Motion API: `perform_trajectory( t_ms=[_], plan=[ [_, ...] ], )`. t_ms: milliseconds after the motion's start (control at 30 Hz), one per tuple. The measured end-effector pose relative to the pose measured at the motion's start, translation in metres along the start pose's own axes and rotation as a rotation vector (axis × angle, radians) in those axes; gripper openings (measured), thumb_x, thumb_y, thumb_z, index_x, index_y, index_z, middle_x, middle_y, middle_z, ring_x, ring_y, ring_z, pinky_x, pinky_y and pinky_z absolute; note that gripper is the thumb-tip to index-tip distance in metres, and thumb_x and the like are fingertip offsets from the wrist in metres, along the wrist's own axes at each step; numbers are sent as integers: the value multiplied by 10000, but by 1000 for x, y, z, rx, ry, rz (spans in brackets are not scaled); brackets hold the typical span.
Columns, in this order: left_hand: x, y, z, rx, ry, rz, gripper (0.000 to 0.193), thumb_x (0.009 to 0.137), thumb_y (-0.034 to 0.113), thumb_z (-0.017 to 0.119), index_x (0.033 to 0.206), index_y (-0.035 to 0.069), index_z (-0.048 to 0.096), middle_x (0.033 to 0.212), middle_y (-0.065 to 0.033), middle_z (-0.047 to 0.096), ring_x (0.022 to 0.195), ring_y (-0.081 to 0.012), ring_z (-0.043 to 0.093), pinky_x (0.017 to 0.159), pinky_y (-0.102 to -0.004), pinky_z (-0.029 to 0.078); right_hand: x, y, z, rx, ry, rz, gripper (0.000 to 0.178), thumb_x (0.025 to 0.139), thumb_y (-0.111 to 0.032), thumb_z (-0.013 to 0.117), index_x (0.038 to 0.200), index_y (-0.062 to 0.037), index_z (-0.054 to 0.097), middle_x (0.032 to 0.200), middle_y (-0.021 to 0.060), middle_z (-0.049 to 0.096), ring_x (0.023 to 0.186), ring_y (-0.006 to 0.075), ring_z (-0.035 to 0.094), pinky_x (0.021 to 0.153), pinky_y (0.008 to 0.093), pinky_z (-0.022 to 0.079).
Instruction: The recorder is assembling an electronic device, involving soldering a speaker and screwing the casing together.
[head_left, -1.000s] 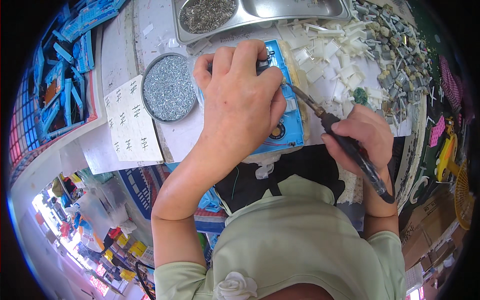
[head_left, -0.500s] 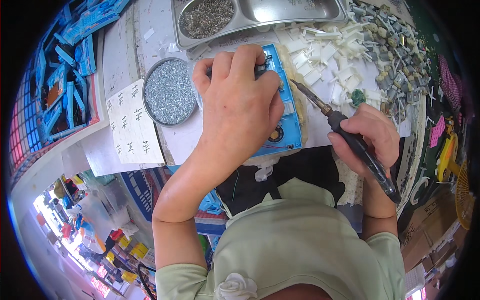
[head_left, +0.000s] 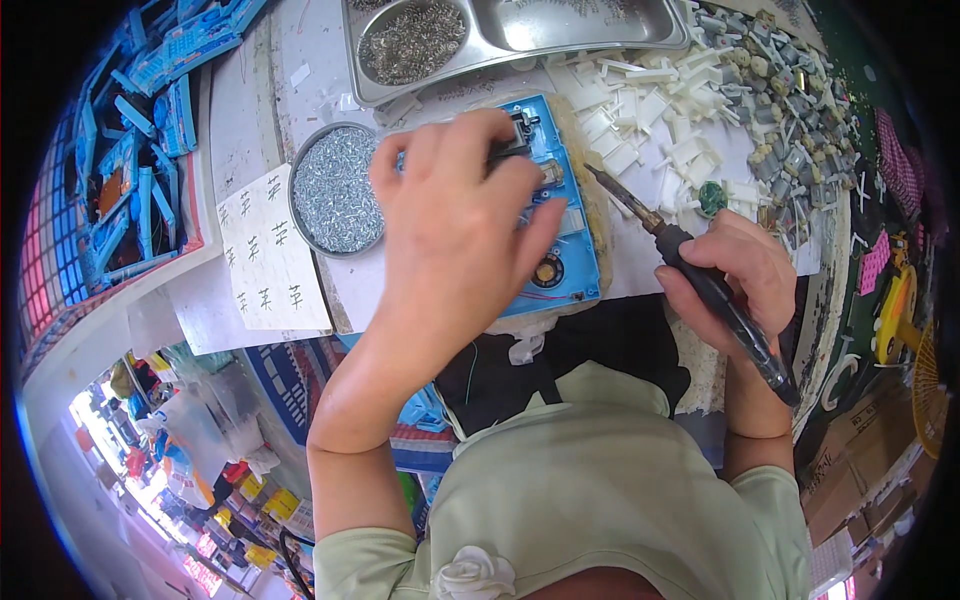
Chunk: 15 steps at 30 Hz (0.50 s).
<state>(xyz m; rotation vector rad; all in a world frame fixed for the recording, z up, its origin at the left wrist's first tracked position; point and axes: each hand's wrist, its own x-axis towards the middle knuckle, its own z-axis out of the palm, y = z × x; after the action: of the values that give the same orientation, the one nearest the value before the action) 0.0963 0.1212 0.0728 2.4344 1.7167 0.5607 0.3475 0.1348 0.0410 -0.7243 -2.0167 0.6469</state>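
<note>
Left hand [head_left: 455,205]: arched palm-down over blue plastic casing [head_left: 577,250], half-curled, cannot tell whether gripping anything beneath
Right hand [head_left: 738,268]: wrapped around soldering iron [head_left: 716,293], angled forward-left, apart from casing
Casing: lying on pale pad [head_left: 597,210], partly hidden

The person wears a pale green top [head_left: 610,470] of smooth, softly creased cloth, filling the bottom centre of the frame, with a white fabric rose [head_left: 474,577] near the lower edge. Its short left sleeve [head_left: 365,560] and right sleeve [head_left: 772,515], in the same green, end above the elbows. The left hand [head_left: 452,205] and right hand [head_left: 745,252] are bare.
</note>
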Motion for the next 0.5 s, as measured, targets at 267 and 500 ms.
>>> perform_trajectory(
  t_ms=[267, 500],
  plan=[
    [-52, -54, -13, -215, 66, -89, 209, 819, -16, 731, 1018, 46, 724, 940, -87, 692, 774, -224, 664, 670, -301, 523, -7, 9, -2, 7, 54, 21, 360, 717, 2, 841, 1011, -6, 632, 687, 77, 622, 513, 177, 500, 456, 291, 359],
    [-19, -45, 6, -187, -55, 324, 370, 690, 33, 772, 1050, 95, 713, 938, -65, 672, 804, -260, 679, 655, -363, 555, 7, -9, 2, -49, 39, -13, 348, 717, -6, 849, 994, -1, 637, 712, 87, 643, 538, 177, 531, 478, 266, 393]
  ],
)
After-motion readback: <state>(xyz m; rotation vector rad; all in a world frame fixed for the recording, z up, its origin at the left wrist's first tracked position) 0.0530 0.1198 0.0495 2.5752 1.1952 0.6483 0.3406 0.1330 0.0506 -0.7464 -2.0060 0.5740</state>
